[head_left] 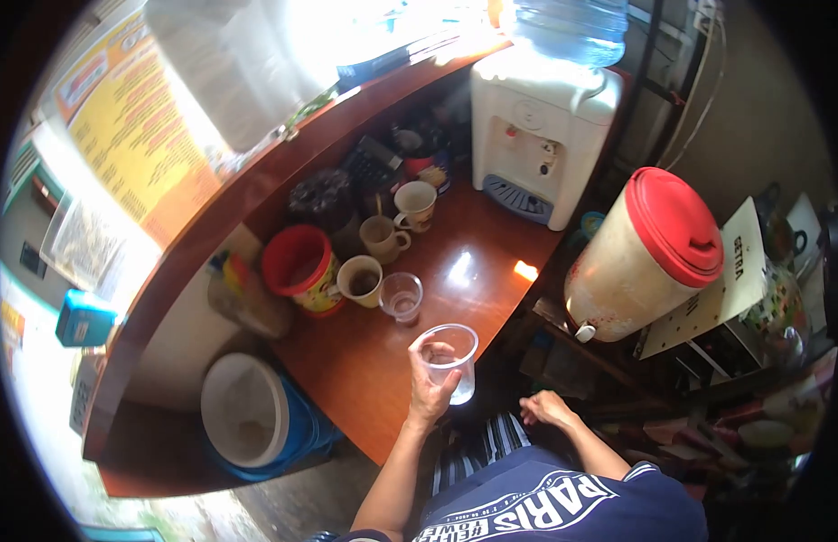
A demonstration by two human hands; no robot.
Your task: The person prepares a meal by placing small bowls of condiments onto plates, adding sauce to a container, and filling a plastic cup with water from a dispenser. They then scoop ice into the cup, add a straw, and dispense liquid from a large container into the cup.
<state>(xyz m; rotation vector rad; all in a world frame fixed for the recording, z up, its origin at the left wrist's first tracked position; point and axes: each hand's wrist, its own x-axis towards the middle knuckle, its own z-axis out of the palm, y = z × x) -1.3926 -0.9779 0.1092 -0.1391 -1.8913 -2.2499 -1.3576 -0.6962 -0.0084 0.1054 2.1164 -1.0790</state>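
My left hand (432,384) is wrapped round a clear plastic cup (461,384), held upright at the front edge of the brown counter (346,384). Its inside looks bare of any drink. Close to my lap hangs my right hand (547,408), fingers loosely bent and a little apart, with nothing seen in it. A second clear plastic cup (402,299) stands on the counter just beyond the held one. Beside it is a mug with brownish contents (360,281), and two more mugs, one plain (383,240) and one printed (416,206), stand behind.
A white water dispenser (532,135) stands at the counter's far right end. To the right is a beige drink jug with a red lid (649,257). A red tub (299,269) sits at the counter's left, above a blue bucket with a white lid (245,411).
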